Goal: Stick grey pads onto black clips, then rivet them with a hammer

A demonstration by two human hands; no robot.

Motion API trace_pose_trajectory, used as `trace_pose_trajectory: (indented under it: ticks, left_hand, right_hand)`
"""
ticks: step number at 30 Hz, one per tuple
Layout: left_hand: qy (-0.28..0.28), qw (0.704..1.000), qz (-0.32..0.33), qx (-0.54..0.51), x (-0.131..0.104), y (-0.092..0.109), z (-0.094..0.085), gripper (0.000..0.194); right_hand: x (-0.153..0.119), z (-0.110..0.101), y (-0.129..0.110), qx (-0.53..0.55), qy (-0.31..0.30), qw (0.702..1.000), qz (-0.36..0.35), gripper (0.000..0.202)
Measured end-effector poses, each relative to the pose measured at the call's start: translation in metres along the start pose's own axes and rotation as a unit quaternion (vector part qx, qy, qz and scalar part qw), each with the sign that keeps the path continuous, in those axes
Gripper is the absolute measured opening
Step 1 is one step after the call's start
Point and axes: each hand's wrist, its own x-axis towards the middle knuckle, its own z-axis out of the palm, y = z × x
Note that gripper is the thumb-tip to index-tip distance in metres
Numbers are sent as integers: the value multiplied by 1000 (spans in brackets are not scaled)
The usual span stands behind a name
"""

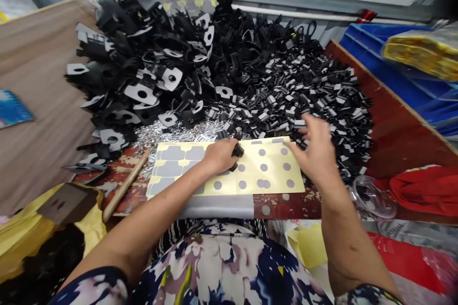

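Poking out from the curled fingers of the left hand (222, 155), a small black part (237, 150) sits over the middle of a yellow backing sheet (252, 175), near the bench's (300, 206) front edge. From where I stand, that hand is closed on the part. The right hand (315, 150) has its fingers spread, with nothing in it that I can see, its thumb by the sheet's back right corner. Grey stickers dot the sheet, round ones on the right, broad ones on the left. Behind lie silver pins (153, 136), then a heap of small clips (304, 86) toward the bench's right edge and larger black parts (141, 93) toward its back left corner.

With nothing visibly pinning the sheet's right end, a brush from the right wrist could skew it, I'd judge, and a sticker might then go on crooked. Clips could also slide down onto it from that steep heap.

The left fingers mask most of the part, so its shape escapes me. The right fingertips blur against the clips, and whether the thumb touches the sheet I cannot tell.
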Motion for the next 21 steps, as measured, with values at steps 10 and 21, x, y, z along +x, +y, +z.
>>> trace_pose_trajectory:
  ticks: [10, 21]
  left_hand:
    - [44, 876, -95, -471, -34, -64, -67, 29]
    - [19, 781, -138, -609, -45, -86, -32, 67]
  right_hand:
    - [-73, 104, -85, 221, -206, 953, -28, 25]
    - [-70, 112, -74, 375, -355, 852, 88, 21]
